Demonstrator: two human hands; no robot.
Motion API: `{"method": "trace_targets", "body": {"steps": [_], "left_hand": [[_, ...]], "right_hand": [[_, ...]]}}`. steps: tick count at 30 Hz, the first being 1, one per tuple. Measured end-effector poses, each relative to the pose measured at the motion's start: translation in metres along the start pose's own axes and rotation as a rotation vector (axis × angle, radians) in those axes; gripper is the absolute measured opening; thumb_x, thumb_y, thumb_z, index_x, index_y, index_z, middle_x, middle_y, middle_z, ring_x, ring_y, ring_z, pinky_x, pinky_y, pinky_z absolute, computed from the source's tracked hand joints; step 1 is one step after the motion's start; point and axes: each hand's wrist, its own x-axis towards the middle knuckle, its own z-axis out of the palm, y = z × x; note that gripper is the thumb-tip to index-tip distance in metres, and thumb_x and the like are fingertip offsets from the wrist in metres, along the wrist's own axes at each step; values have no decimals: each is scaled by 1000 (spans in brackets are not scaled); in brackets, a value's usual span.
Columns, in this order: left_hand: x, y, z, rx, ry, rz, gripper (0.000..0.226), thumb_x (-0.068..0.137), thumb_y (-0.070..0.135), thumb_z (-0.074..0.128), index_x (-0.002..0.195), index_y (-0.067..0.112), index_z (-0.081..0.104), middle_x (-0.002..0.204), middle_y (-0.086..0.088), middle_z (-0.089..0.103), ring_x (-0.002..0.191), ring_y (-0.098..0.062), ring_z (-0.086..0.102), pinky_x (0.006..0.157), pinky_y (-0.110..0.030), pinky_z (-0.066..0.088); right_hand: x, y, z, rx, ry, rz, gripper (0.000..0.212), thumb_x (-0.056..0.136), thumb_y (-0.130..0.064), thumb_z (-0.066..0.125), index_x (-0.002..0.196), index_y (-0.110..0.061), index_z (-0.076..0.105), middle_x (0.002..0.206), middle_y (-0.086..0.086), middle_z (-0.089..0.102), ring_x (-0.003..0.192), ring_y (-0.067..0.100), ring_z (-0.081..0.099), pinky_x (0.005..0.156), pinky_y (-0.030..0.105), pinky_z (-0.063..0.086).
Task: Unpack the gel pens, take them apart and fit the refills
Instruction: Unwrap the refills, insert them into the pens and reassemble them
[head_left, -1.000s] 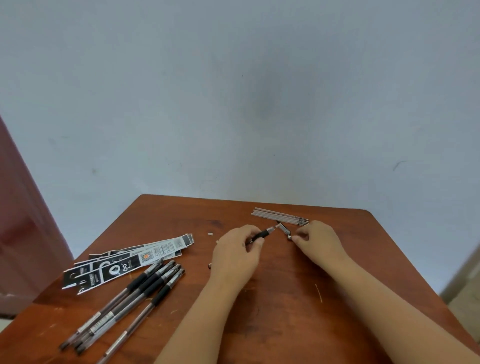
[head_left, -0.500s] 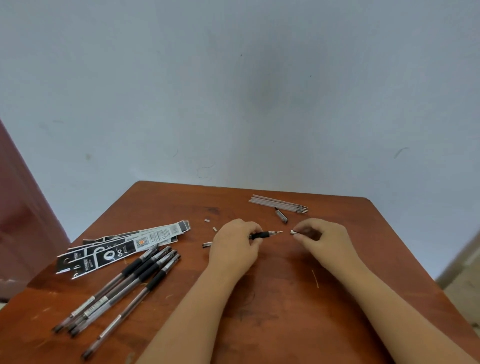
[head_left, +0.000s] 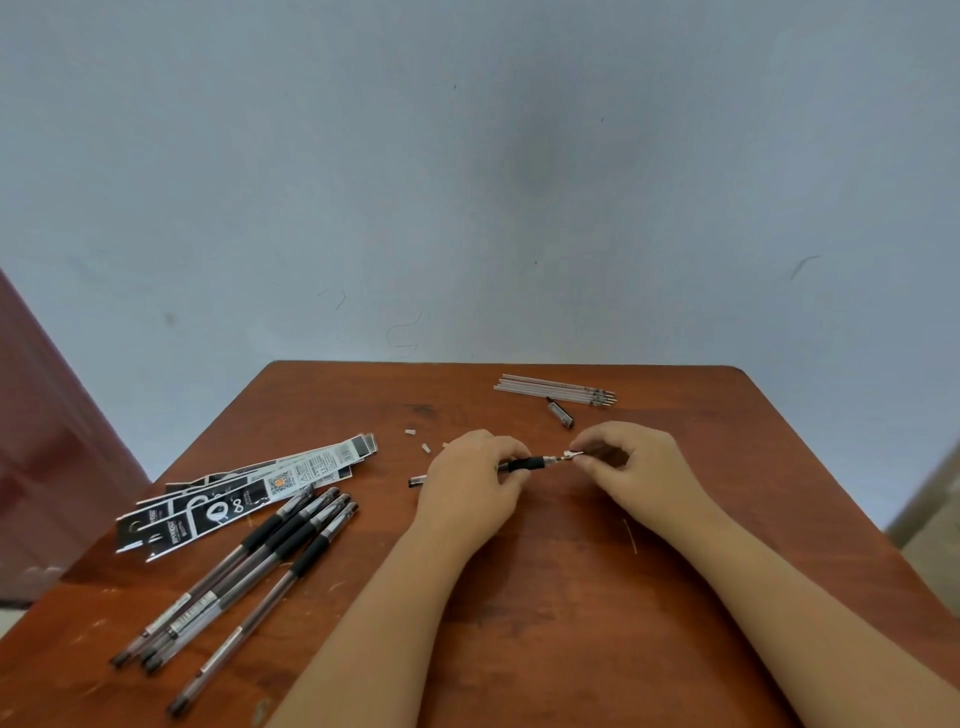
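Observation:
My left hand (head_left: 470, 480) grips a gel pen (head_left: 524, 463) by its black rubber grip, the pen lying level with its tip end pointing right. My right hand (head_left: 631, 467) pinches the small metal tip cone (head_left: 571, 456) against the pen's front end. The pen's back end (head_left: 417, 481) sticks out left of my left hand. A bundle of refills (head_left: 556, 389) lies at the table's far side, with a pen cap (head_left: 561, 413) just in front of it.
Several capless gel pens (head_left: 249, 577) lie in a fan at the left of the wooden table (head_left: 571, 623). Black and white packaging sleeves (head_left: 244, 493) are stacked behind them. Small white bits (head_left: 418, 439) lie left of my left hand. A wall stands behind the table.
My right hand let the pen cap go onto the table near the refills, then brought the metal tip cone up to the pen's front end. The view has tilted slightly.

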Motion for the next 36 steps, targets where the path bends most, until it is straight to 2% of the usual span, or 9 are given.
{"method": "trace_targets", "body": {"steps": [9,13,18,22,26,29,31,34,36], "left_hand": [[-2,-1,1,-85,-32,104,28,91,17,48,116,18,60,107,-3,62,103,-16,52,91,-26,39],[-3,1,2,-87,-21,135,28,91,17,49,117,18,60,110,-1,61,105,-14,51,94,-24,38],[-3,0,2,-82,14,134,29,91,17,48,118,18,59,111,-1,60,105,-13,50,91,-21,36],[-4,-1,3,-95,37,150,28,91,17,50,117,18,60,109,-1,60,104,-12,50,89,-17,34],[-5,0,2,-106,70,179,28,90,16,51,117,17,60,110,-1,61,103,-11,50,88,-14,32],[-4,-1,2,-120,98,170,27,89,15,52,115,16,61,108,-2,61,102,-12,51,87,-16,34],[-4,-1,2,-134,112,168,26,88,14,53,113,14,62,106,-4,62,101,-14,53,87,-17,35],[-5,-1,3,-133,123,175,26,88,13,54,112,13,63,105,-5,62,100,-15,53,85,-16,34],[-5,-1,2,-150,139,188,25,86,11,56,109,12,65,103,-6,63,99,-16,54,85,-15,34]], "right_hand": [[0,1,0,-10,-125,-7,10,85,-16,55,86,-16,65,71,-15,53,70,11,55,63,9,41],[0,1,-1,-1,-157,24,35,89,-25,48,55,-29,47,52,-8,43,47,4,42,50,17,33],[-3,-2,-4,178,-147,36,16,82,-17,60,83,-32,55,77,-17,58,70,-1,55,65,6,43],[-2,-1,-1,84,-148,-8,14,84,-14,57,77,-25,62,68,-17,56,64,2,52,63,10,40],[-1,-1,-3,59,-168,1,35,89,-25,48,55,-34,48,55,-8,49,48,1,45,52,17,34],[-2,-2,-5,132,-137,-9,14,84,-21,56,75,-32,57,68,-17,57,61,-6,53,58,8,41],[-2,-1,-5,156,-114,-20,17,81,-13,61,86,-29,59,77,-20,58,69,-2,57,64,5,42],[-2,-2,-4,95,-97,-39,12,83,-11,57,87,-19,65,73,-19,56,70,1,53,63,4,40],[-1,-3,-3,49,-136,-48,16,88,-16,51,78,-25,59,67,-17,52,61,1,47,60,6,38]]}}
